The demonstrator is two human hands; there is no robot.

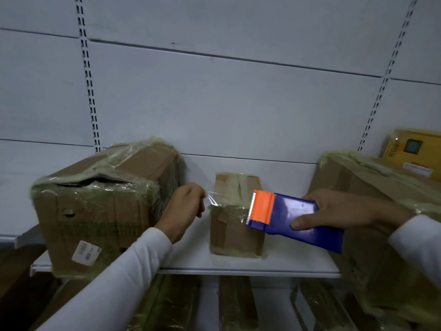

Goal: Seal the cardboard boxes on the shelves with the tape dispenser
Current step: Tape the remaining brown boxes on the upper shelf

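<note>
Clear tape (pixel 216 199) is pinched in the left hand (pixel 185 207) and stretched across the small brown cardboard box (pixel 235 226) on the white shelf (pixel 238 263); the blue-and-orange tape dispenser (pixel 291 219) is gripped by the right hand's (pixel 338 209) curled fingers (pixel 298 223), just right of it.

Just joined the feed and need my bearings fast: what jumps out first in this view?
The blue and orange tape dispenser stands out, held by the right hand in front of the small box at the middle of the shelf. The left hand pinches a strip of clear tape stretched across to the dispenser. Bigger boxes wrapped in tape flank it, the large box on the left looking crumpled.
</note>
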